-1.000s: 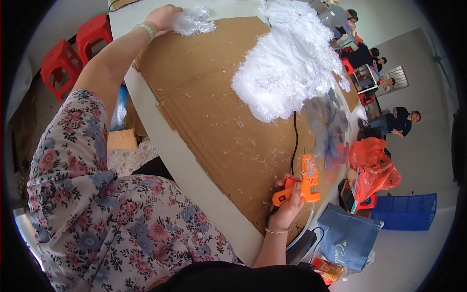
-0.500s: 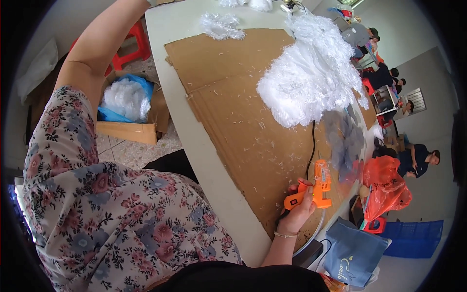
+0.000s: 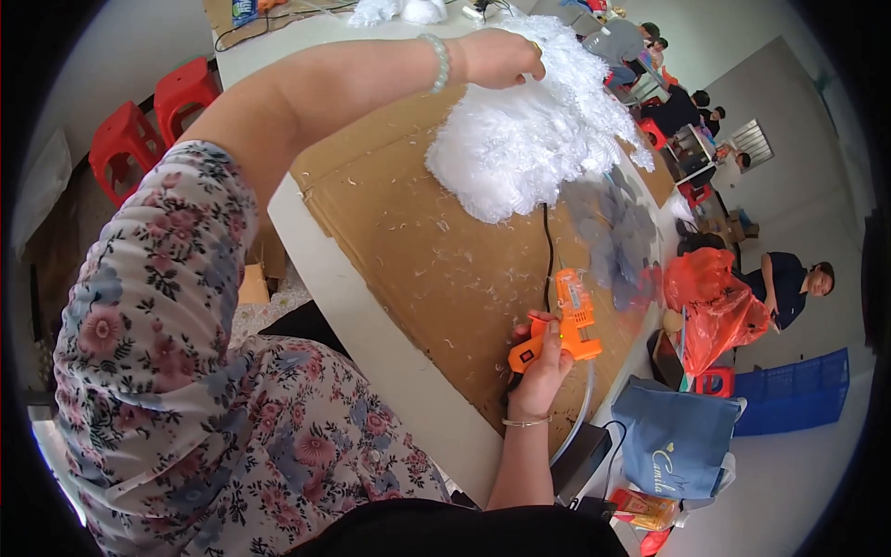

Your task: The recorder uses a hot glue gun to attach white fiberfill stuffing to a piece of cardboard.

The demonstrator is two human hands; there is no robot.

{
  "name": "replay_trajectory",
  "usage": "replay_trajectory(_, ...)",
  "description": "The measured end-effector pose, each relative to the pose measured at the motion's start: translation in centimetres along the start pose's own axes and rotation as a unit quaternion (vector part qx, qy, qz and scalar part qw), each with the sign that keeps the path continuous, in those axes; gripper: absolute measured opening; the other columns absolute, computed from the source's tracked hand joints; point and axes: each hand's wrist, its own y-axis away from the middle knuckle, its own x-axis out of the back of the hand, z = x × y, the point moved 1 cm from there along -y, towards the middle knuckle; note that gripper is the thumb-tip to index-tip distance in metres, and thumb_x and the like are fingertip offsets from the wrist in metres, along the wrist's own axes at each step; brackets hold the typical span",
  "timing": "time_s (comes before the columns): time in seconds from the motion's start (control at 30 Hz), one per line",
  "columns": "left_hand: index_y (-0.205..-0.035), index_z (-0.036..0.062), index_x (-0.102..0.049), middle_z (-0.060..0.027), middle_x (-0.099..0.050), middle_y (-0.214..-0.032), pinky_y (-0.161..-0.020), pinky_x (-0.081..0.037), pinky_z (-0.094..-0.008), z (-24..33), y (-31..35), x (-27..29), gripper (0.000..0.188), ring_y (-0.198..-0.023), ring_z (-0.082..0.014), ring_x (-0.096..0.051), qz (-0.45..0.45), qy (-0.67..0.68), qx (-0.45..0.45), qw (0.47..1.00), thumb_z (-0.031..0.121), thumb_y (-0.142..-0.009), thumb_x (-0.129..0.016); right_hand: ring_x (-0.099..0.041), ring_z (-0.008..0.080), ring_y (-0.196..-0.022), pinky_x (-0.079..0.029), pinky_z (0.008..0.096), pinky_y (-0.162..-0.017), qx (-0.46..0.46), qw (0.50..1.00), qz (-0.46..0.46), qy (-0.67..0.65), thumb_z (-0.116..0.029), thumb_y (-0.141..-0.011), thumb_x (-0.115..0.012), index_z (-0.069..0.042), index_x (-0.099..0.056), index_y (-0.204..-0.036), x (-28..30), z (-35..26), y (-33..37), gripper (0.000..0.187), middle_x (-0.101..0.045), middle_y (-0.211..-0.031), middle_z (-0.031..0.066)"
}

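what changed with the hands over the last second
The left hand moved from a small feather tuft at the far edge of the cardboard sheet onto the big white feather pile, now pressing its top. The right hand kept its grip on the orange glue gun resting on the cardboard.

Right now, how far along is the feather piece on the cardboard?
Done: a thick mound of white feathers already covers the far part of the cardboard sheet.
In hand: the left hand presses on top of the mound; the right hand grips an orange glue gun, tip off the feathers.
Left: the near stretch of cardboard shows only stray bits.
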Motion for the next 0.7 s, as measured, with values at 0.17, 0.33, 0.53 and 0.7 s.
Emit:
replay_trajectory(0.17,-0.093,0.0072,-0.065,-0.0083,-0.061,-0.096,-0.075,-0.05,-0.0397,1.0,-4.8,-5.1,0.015,-0.091,-0.027,-0.061,-0.047,-0.132,-0.02,0.99,0.009,-0.078,-0.064,-0.059,0.0125,-0.072,-0.048,0.0258,-0.063,-0.009,0.999,-0.027,-0.02,-0.021,-0.093,-0.051,-0.002,-0.056,-0.103,2.1,0.3,-1.9,0.022,-0.063,-0.097,0.0071)
replay_trajectory(0.33,-0.088,0.0077,-0.065,-0.0085,-0.061,-0.094,-0.074,-0.05,-0.0389,0.5,-7.9,-8.2,0.01,-0.087,-0.0274,-0.062,-0.092,-0.158,-0.007,0.983,0.011,-0.079,-0.062,-0.059,0.0118,-0.072,-0.047,0.0258,-0.064,-0.011,0.999,-0.04,-0.029,-0.021,-0.094,-0.051,-0.002,-0.056,-0.103,3.0,0.5,-3.6,0.022,-0.063,-0.096,0.0069)
replay_trajectory(0.53,-0.092,0.01,-0.067,-0.0105,-0.065,-0.083,-0.072,-0.05,-0.0382,-3.3,-12.6,-10.0,0.016,-0.086,-0.0286,-0.063,0.07,0.054,0.088,0.992,0.015,-0.083,-0.054,-0.057,0.0117,-0.067,-0.047,0.0262,-0.059,-0.005,1.0,-0.023,0.0,-0.023,-0.093,-0.05,0.0,-0.059,-0.098,2.9,0.1,-4.6,0.026,-0.063,-0.086,0.0072)
replay_trajectory(0.7,-0.088,0.0033,-0.068,-0.0214,-0.065,-0.086,-0.074,-0.05,-0.0402,-2.7,-13.7,-7.0,0.02,-0.082,-0.0345,-0.064,0.177,0.165,0.046,0.969,0.017,-0.077,-0.057,-0.057,0.0118,-0.067,-0.046,0.0252,-0.057,0.007,1.0,-0.008,-0.011,-0.023,-0.093,-0.05,0.0,-0.059,-0.096,2.5,-0.2,-3.6,0.025,-0.063,-0.086,0.0072)
